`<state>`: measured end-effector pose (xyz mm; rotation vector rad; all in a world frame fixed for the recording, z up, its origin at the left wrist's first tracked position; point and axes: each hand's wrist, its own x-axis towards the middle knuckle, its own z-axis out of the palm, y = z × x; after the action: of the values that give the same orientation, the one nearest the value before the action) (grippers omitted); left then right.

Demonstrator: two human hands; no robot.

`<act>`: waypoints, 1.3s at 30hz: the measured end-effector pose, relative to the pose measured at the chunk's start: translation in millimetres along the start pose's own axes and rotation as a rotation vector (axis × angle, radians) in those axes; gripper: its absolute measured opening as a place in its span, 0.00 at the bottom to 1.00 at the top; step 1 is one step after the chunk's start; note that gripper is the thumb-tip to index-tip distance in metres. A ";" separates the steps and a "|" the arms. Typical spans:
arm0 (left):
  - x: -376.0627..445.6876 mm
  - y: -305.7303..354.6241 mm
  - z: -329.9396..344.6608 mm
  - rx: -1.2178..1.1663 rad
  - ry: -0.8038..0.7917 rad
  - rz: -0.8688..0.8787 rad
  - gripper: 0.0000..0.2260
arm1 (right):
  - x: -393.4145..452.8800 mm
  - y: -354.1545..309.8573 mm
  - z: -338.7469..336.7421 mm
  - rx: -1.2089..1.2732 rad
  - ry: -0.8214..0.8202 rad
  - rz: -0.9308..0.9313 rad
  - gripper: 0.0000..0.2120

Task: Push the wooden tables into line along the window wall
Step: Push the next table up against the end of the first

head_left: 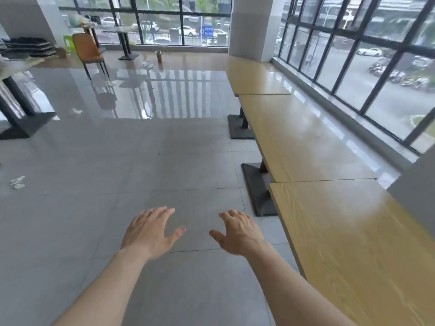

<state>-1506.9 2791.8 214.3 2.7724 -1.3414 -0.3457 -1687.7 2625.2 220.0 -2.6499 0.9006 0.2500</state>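
Three wooden tables stand end to end along the window wall on the right: the near table point(360, 250), the middle table point(303, 137) and the far table point(254, 76), which sits slightly skewed against the white pillar. My left hand point(148, 231) and my right hand point(237, 234) hover palm-down over the grey floor, left of the near table. Both have fingers spread and hold nothing. Neither hand touches a table.
Black table bases point(256, 184) stick out onto the floor beside the row. An orange chair point(89, 52) and a dark-legged table point(127, 43) stand at the back. Another table's black base point(26, 123) is at the left. Paper scraps point(17, 182) lie on the tiles.
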 end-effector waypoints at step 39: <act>444.5 373.4 248.1 -0.041 -0.183 1.487 0.32 | 167.1 290.5 170.4 0.137 0.563 1.509 0.35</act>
<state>-1581.2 2227.0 -57.8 1.0603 -2.7682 -0.4505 -1745.8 2376.9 -56.3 -1.3577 2.7502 -0.2517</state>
